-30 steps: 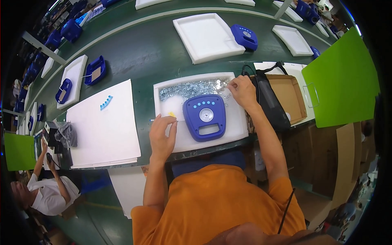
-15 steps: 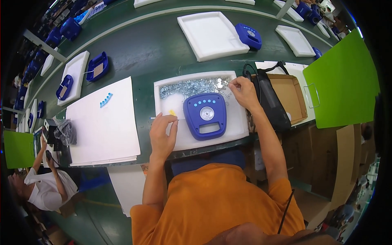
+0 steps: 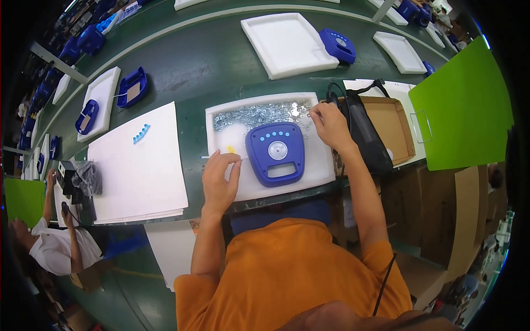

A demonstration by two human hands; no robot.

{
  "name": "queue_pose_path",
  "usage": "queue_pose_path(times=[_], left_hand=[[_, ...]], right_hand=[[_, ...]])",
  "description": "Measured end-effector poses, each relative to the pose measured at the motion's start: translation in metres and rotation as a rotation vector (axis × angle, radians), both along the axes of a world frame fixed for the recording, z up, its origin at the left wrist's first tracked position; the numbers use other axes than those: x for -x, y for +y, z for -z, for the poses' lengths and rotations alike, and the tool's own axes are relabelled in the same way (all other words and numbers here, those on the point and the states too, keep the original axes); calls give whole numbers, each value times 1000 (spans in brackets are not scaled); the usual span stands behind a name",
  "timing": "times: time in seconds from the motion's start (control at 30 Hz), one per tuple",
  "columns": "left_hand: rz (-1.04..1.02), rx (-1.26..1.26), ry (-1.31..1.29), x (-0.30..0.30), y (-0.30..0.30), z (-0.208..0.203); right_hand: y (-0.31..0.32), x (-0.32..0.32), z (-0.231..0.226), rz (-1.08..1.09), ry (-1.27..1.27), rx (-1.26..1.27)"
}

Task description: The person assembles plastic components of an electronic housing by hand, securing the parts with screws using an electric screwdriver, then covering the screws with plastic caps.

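green workbench (image 3: pixel 192 138), factory hall around it, a curved line of parts beyond.

nearest: left hand (image 3: pixel 219 176), thumb and forefinger drawn narrow, just beside the blue housing (image 3: pixel 276 151); whether anything small is pinched, cannot tell.

blue housing: lies face up, clear disc at its middle, inside the white foam tray (image 3: pixel 320 160).

right hand (image 3: pixel 331 124): fingers curled narrow at the tray's right edge; contents hidden, cannot tell.

small metal rings (image 3: pixel 256 115): loose, spread along the tray's far side, some near the right hand. likely hazard: a brush of the fingers could scatter them, or a ring caught under the housing could scuff it.

right side: black pouch (image 3: pixel 369 132), cardboard tray (image 3: pixel 395 146).

farther: another foam tray (image 3: pixel 287 44), a second blue housing (image 3: pixel 337 46) against it.
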State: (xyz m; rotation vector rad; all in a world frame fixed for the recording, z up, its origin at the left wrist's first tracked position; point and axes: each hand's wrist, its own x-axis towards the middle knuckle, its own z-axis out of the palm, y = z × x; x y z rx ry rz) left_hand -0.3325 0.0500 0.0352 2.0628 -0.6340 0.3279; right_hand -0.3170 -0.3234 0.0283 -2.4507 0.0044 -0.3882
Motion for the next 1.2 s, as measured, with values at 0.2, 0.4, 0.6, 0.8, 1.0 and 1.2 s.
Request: queue_pose_path(times=[0.2,0.4,0.6,0.8,1.0,1.2], left_hand=[[4,-10,5,1,-1,0],[8,-17,20,0,-1,2],[5,-18,31,1,0,3],[-8,-20,28,2,2,3],[-13,-6,24,3,4,5],[-19,12,5,2,1,2]], right_hand=[[-1,-1,3,0,-75,350],[-4,3,0,-1,-83,339],[13,10,-6,-104,-45,329],[16,9,7,-129,-85,500],[16,10,9,-102,-180,482],[38,31,-15,-145,-231,158]])
